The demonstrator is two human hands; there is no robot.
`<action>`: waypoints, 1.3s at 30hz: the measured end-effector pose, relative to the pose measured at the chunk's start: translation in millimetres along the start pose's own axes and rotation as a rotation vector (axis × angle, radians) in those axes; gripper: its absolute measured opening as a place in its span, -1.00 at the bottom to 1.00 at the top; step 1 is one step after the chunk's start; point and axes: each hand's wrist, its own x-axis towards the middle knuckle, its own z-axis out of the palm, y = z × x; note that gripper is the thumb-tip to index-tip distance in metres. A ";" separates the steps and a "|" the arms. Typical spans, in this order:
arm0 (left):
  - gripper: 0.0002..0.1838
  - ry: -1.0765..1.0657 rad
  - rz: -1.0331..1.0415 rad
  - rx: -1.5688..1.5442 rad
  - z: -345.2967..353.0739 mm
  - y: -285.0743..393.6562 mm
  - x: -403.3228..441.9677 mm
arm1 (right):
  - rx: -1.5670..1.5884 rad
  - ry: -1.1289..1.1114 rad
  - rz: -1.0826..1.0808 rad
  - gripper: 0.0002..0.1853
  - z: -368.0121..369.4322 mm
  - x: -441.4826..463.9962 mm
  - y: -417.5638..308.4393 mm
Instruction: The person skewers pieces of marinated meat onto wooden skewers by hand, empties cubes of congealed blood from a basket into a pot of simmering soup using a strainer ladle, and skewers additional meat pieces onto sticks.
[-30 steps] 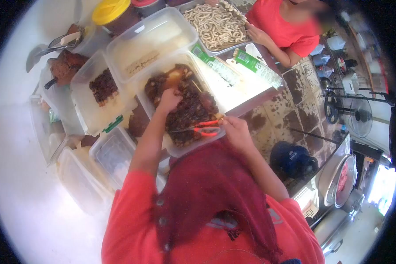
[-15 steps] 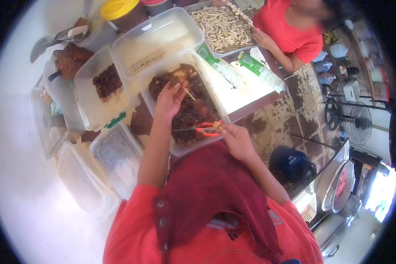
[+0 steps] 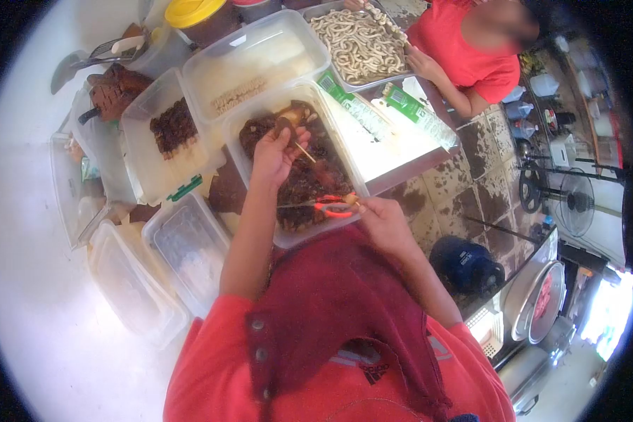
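Note:
My left hand [image 3: 278, 156] is closed above a clear plastic tub [image 3: 288, 243] of dark, sauce-coated meat [image 3: 308, 179]. Its fingers pinch a dark piece of meat [image 3: 285, 126], and a thin wooden skewer [image 3: 305, 152] sticks out beside them, slanting down to the right. At the tub's near right corner my right hand [image 3: 381, 221] is closed, thumb and finger pinching a small tan piece [image 3: 351, 200] that I cannot name. Orange-handled scissors [image 3: 330, 208] lie on the meat just left of those fingertips.
A tub [image 3: 135, 172] with rows of skewered dark meat stands left. Behind is another tub [image 3: 257, 63]. Green-and-clear packets of sticks [image 3: 408, 105] lie right of the meat. Across the table a person in red [image 3: 464, 53] handles pale coiled pieces over a metal tray [image 3: 359, 42].
Both hands keep nearly the same places and grips. My left hand has turned slightly over the meat. The whole view has shifted a little.

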 end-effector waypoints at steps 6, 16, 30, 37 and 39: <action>-0.77 -0.050 0.008 0.055 -1.2 -3.3 1.9 | -0.070 0.011 -0.093 -0.78 -14.2 1.8 -2.0; -0.76 -0.156 -0.117 0.079 5.3 5.7 -8.1 | 0.074 -0.095 0.007 -0.78 -44.5 2.8 -22.2; -0.76 -0.108 -0.119 0.052 11.0 12.9 -0.6 | 0.029 0.034 -0.096 -0.79 -9.4 1.4 2.6; -0.77 -0.132 -0.030 -0.124 20.8 1.4 4.3 | 0.240 0.225 -0.194 -0.79 10.4 1.0 15.0; -0.76 -0.074 -0.043 -0.180 23.6 -1.5 3.6 | 0.218 0.195 -0.163 -0.78 10.8 -0.4 15.1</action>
